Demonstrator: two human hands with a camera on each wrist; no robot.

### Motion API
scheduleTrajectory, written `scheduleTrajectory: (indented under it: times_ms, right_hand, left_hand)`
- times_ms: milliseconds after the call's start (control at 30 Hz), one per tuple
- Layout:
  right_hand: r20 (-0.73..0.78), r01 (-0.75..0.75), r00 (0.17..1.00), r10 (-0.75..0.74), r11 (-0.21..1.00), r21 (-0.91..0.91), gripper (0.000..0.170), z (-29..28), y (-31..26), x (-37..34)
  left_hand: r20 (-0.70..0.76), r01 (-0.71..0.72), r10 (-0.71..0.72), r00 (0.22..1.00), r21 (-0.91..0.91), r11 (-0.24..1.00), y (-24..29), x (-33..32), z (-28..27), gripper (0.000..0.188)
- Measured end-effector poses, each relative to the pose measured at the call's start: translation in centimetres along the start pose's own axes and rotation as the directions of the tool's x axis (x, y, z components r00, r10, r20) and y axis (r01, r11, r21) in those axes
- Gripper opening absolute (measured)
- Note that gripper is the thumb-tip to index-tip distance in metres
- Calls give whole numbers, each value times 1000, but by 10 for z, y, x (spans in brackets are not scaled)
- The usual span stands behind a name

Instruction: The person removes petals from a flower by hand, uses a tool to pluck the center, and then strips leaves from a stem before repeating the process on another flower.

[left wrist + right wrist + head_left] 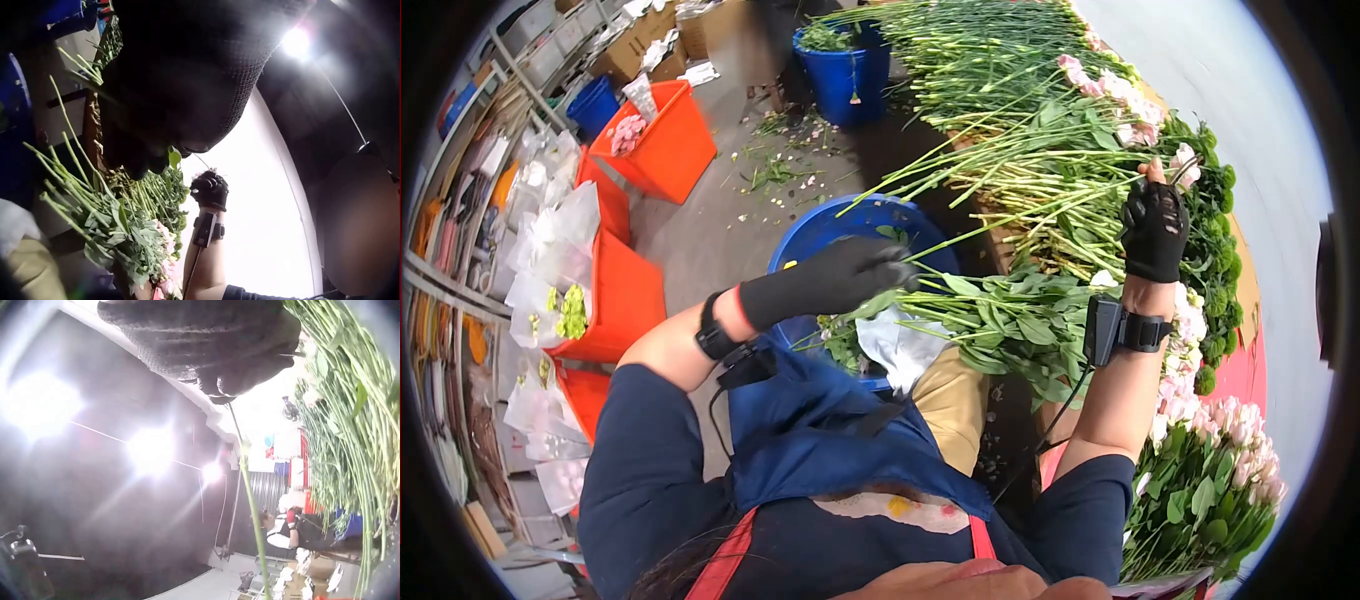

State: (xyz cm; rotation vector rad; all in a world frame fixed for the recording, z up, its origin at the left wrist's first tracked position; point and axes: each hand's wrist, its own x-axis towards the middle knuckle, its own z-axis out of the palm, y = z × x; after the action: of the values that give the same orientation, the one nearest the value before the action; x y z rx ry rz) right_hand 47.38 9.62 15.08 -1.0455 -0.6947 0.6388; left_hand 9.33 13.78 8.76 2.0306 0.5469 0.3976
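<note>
A long green flower stem (1000, 228) runs between both black-gloved hands. My right hand (1157, 225) grips its upper end, beside a pale pink flower (1185, 165). In the right wrist view the bare stem (253, 512) drops from the curled glove (212, 350). Blurred by motion, my left hand (830, 280) has its fingers curled at the lower end, over a blue tub (800, 235). A green leaf (174, 157) shows at its fingertips in the left wrist view. Leafy stems (1010, 320) lie across my lap beside the tub, with a white sheet (900, 345) near their ends.
Piled cut stems (1040, 190) cover the table to my right, with green pompon blooms (1215, 260) and pink flowers (1235, 425) along it. Orange bins (625, 310) line the left by a shelf. Another blue bucket (835, 85) stands ahead, past scattered trimmings (775, 170) on the floor.
</note>
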Motion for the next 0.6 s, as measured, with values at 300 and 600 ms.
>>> scheduleTrajectory:
  times_ms: [300,600]
  right_hand:
    - [374,399,881,-290,880,-257,30,-19,-42,14]
    - [235,34,968,85,888,-459,36,-9,-61,-131]
  left_hand:
    - [-188,-142,148,971,42,989,7,84,-7,35]
    - [-373,24,204,905,524,851,-41,256,0,65]
